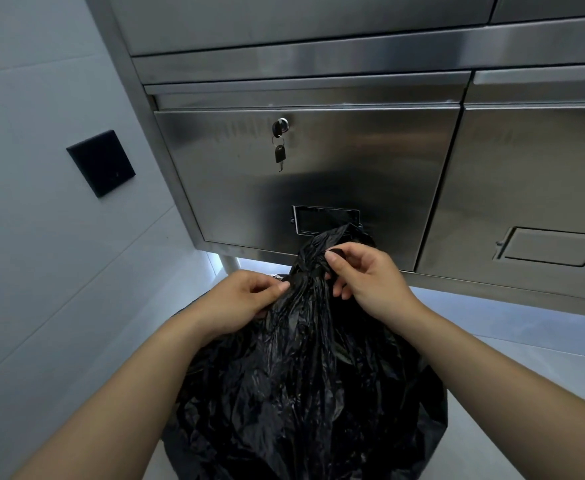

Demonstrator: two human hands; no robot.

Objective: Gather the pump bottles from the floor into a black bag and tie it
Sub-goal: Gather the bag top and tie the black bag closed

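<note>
A full black plastic bag (305, 382) stands on the floor in front of me, its top gathered into a twisted neck. My left hand (239, 299) pinches the neck from the left side. My right hand (364, 275) grips the upper end of the gathered plastic from the right, with a strip of it wrapped over the forefinger. Whatever the bag contains is hidden by the plastic. No pump bottles show anywhere on the floor.
A stainless steel cabinet (319, 174) on legs rises just behind the bag, with a key (280, 155) hanging from its lock. A pale tiled wall (41, 237) with a black square plate (101, 162) stands on the left. Light grey floor (513, 368) extends to the right.
</note>
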